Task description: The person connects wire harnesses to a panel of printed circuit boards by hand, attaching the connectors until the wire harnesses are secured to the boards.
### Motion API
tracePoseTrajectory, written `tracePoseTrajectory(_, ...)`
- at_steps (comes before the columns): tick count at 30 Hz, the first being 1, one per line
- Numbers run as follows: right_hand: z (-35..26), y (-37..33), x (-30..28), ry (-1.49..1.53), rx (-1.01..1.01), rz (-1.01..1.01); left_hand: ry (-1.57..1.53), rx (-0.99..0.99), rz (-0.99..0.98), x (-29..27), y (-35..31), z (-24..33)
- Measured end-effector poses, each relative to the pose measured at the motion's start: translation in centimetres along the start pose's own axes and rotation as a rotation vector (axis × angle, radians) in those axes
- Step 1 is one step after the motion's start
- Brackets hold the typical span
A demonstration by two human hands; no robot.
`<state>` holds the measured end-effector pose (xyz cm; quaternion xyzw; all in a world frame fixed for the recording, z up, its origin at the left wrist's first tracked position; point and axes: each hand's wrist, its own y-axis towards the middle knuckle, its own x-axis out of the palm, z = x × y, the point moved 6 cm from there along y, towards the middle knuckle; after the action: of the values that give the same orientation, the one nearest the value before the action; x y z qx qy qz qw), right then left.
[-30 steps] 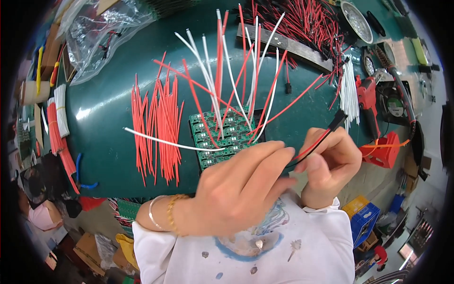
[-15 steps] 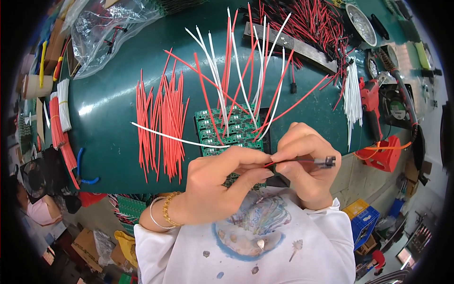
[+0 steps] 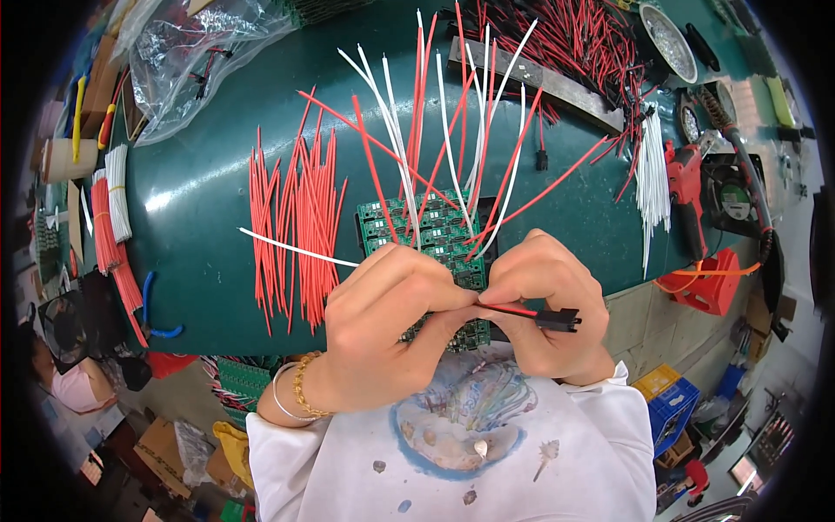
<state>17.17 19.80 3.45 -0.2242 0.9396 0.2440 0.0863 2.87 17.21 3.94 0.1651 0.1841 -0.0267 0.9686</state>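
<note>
A connector lead, with a black plug and thin red and black wires, is stretched between my hands above the near part of the board panel. My left hand pinches the wire ends, the tips hidden by the fingers. Close beside it, my right hand is closed on the same wires, the plug lying across its palm side. Beneath the hands is a green circuit board panel, partly covered. Several red wires and white wires rise from the panel and fan out toward the far side.
Loose red wires lie left of the panel. Behind stand a metal bar and a heap of red-black leads. At right are white wires, a red glue gun, a soldering iron and a fan. Blue-handled pliers lie left.
Both hands have shifted slightly left, with their fingertips now closer together. The lead's plug has moved left and down and tilts downward. My left hand now covers more of the panel's near-left part.
</note>
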Motion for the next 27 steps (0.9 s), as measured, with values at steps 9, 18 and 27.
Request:
tracePoseTrajectory(9,-0.2,1.3,0.0,-0.242,-0.091,0.107,0.150,0.044,0.112,-1.3,1.2,-0.6)
tracePoseTrajectory(18,2.7,3.0,0.9,-0.497,-0.153,0.165,0.236,-0.161,0.154,-1.4,2.1,-3.5)
tracePoseTrajectory(27,3.1,2.9,1.3,-0.443,-0.197,0.206,0.250,-0.114,0.184,-1.9,2.0,-4.1)
